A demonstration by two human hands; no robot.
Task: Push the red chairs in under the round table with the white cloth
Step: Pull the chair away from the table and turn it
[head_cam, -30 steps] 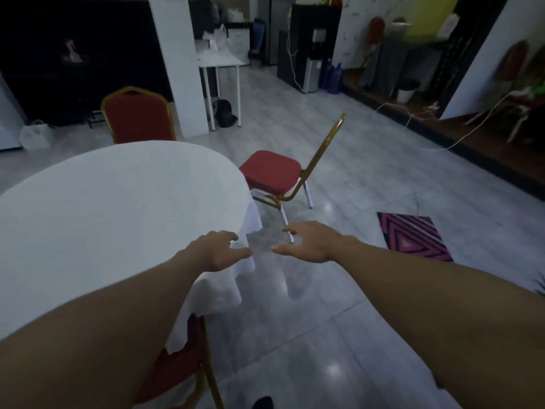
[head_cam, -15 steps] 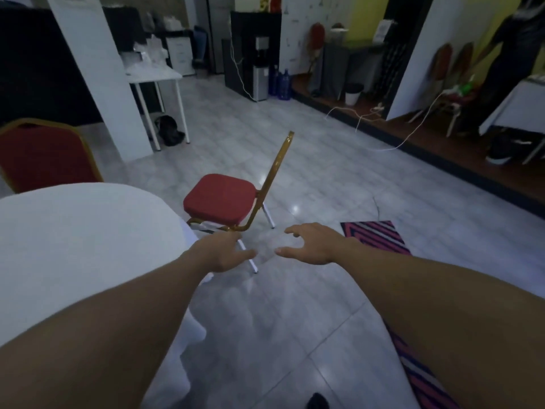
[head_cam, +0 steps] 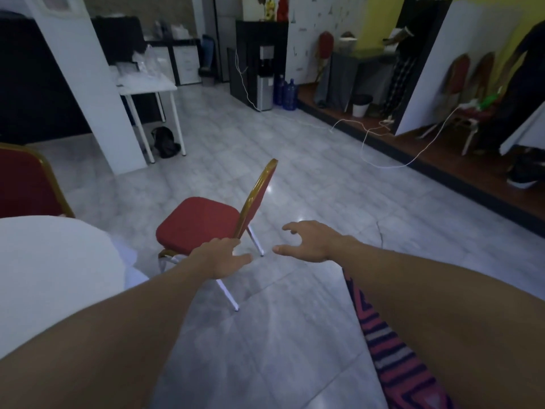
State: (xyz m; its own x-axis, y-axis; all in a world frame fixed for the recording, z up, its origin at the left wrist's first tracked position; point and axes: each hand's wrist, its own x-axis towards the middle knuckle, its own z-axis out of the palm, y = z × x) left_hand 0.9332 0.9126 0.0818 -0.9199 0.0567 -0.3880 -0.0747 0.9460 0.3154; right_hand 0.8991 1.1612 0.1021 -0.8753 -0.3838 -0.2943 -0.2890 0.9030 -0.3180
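Red chair [head_cam: 203, 224] is standing pulled out from the bench [head_cam: 56, 270], seat facing the white cloth, front edge just beside the cloth's hanging hem, gold-framed back [head_cam: 258, 196] on the far side from the bench and seen nearly edge-on. Left hand [head_cam: 222, 256] is hovering in front of the lower end of that back, fingers loosely apart; cannot tell if it is touching the frame, and it is not clamped on anything. Right hand [head_cam: 309, 240] is hanging farther from the bench, beside the chair's rear leg [head_cam: 256, 242], fingers spread and curled, holding nothing. Second red chair [head_cam: 28, 184] is sitting at the bench's far rim, already close in. Risks, as a guess: both hands are looking low and off to one side of the back, so a push from there is likely turning the chair instead of sliding it straight, and a front leg is maybe snagging the hem and dragging the cloth. White legs [head_cam: 227, 292] on glossy floor tiles [head_cam: 295, 335] may be skidding or tipping if the push is landing high. Striped rug [head_cam: 392, 349], lying away from the bench under the right forearm, could be catching a foot while stepping in.
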